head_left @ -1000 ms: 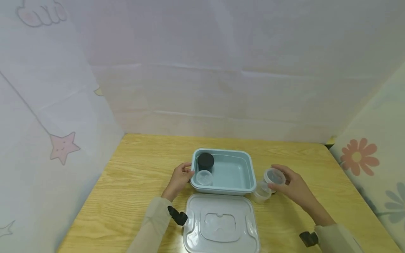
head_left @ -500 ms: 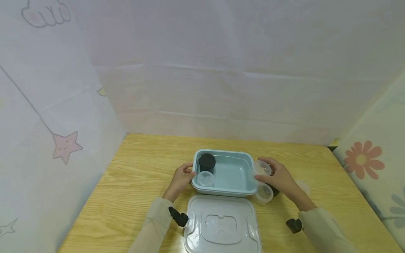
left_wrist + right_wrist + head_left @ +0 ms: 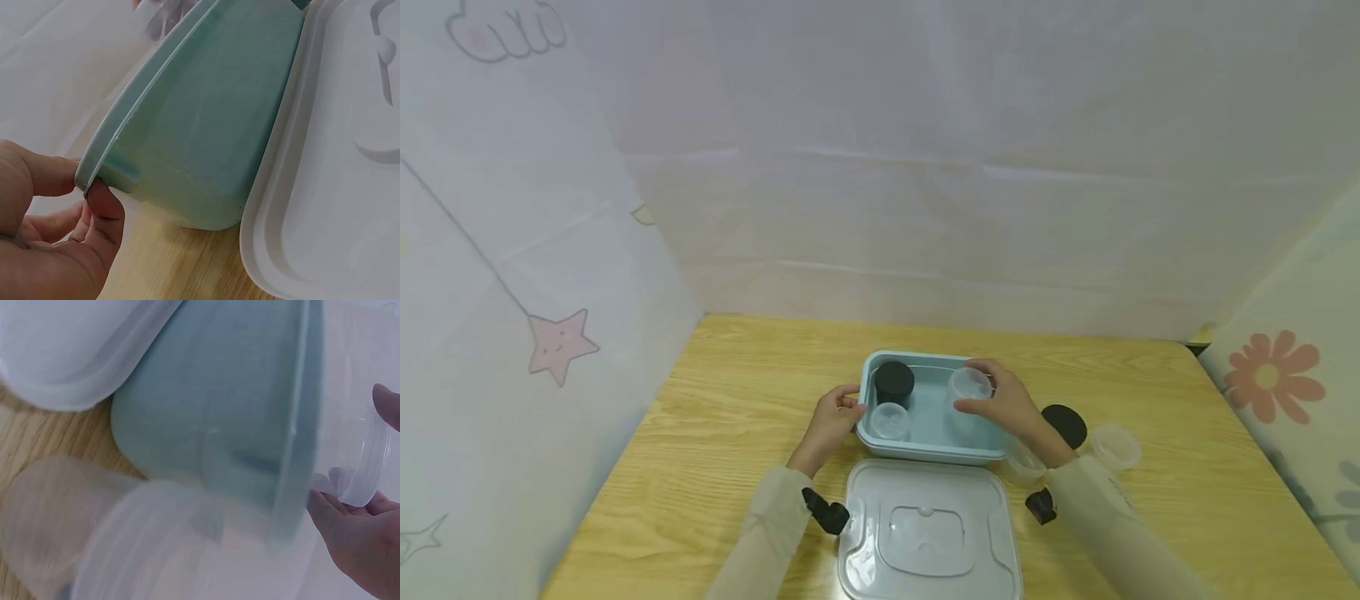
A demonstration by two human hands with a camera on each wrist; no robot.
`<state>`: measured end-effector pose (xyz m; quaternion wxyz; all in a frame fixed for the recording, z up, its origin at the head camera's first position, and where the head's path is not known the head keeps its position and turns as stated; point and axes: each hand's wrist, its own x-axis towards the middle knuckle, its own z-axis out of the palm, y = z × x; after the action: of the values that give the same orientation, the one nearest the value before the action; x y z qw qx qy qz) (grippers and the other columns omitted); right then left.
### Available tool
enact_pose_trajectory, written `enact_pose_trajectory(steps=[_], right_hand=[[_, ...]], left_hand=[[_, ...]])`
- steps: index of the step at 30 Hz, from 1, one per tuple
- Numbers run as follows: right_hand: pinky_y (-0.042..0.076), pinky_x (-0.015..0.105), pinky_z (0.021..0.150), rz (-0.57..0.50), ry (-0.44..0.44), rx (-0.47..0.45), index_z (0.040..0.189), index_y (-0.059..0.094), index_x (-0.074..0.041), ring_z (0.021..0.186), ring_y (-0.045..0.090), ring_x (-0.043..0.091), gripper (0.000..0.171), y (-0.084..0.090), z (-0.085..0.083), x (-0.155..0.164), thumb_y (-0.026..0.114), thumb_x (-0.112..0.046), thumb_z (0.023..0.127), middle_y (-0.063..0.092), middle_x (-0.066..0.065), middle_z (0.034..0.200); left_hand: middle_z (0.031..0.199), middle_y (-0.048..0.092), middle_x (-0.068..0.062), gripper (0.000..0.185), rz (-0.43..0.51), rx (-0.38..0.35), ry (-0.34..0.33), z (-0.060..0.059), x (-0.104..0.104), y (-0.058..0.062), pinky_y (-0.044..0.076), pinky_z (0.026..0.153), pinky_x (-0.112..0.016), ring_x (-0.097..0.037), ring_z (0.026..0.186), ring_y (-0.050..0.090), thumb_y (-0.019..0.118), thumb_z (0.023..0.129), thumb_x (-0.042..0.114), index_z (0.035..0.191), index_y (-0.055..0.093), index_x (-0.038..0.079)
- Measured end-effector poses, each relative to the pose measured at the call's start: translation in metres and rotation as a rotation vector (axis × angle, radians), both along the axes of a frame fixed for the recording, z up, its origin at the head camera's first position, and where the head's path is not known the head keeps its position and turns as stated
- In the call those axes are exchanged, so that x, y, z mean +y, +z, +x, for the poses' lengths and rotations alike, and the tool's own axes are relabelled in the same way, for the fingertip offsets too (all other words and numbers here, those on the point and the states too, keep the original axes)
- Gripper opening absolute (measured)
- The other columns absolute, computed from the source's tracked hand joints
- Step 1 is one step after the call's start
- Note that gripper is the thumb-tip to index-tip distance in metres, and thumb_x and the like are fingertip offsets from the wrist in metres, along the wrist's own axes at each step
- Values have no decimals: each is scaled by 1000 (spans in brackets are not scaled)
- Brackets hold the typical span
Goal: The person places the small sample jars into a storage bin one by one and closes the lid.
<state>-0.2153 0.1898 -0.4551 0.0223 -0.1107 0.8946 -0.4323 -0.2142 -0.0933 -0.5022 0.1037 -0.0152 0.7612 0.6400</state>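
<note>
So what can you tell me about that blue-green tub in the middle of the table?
The tub is a pale teal rectangular container with rounded corners and a flared rim, plastic by its look. It sits open and upright on the wooden table, its clear lid lying flat just in front. Inside are a black-lidded jar and a small clear cup. The left hand pinches its left rim; the right hand holds another clear cup over it.

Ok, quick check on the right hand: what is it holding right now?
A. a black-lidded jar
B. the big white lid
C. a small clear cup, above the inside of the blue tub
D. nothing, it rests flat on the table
C. In the head view the right hand pinches a small clear cup above the inside of the blue tub, while the left hand grips the tub's left rim.
</note>
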Motion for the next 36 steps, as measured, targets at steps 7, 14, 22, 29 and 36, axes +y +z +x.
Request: enact_pose_trajectory(steps=[7,14,22,29,36], right_hand=[[36,54,105,-13,10,0,128,49,4,122,47,39,63,-12,-18,-24,79,-14,76,52,24,130],[37,54,104,17,-9,-81,130,47,2,129,42,41,63,-23,-28,-39,77,-15,78,49,23,136],[37,53,105,-2,-16,-102,132,45,2,128,43,39,68,-39,-36,-47,79,-13,75,47,23,137],[37,54,104,17,-16,-73,130,46,3,126,45,40,67,-44,-39,-47,80,-14,74,50,23,135],[39,53,102,55,11,-28,129,48,2,122,49,39,67,-48,-40,-48,81,-15,73,53,22,132]], left_hand=[[95,53,-8,39,0,-18,2,-2,0,-2,51,66,-26,-12,76,54,55,95,7,133,50,1],[96,53,-8,39,-17,-19,3,-1,1,1,51,67,-26,-13,76,54,55,95,8,133,50,1],[95,52,-8,39,-15,-19,8,-1,1,1,51,66,-26,-12,75,53,54,95,8,133,49,0],[93,51,-6,39,-16,-1,-3,-3,3,3,51,68,-29,-13,74,51,55,95,8,133,49,0],[93,51,-7,40,-3,-28,6,-1,2,2,51,67,-28,-13,74,52,54,95,7,133,48,-2]])
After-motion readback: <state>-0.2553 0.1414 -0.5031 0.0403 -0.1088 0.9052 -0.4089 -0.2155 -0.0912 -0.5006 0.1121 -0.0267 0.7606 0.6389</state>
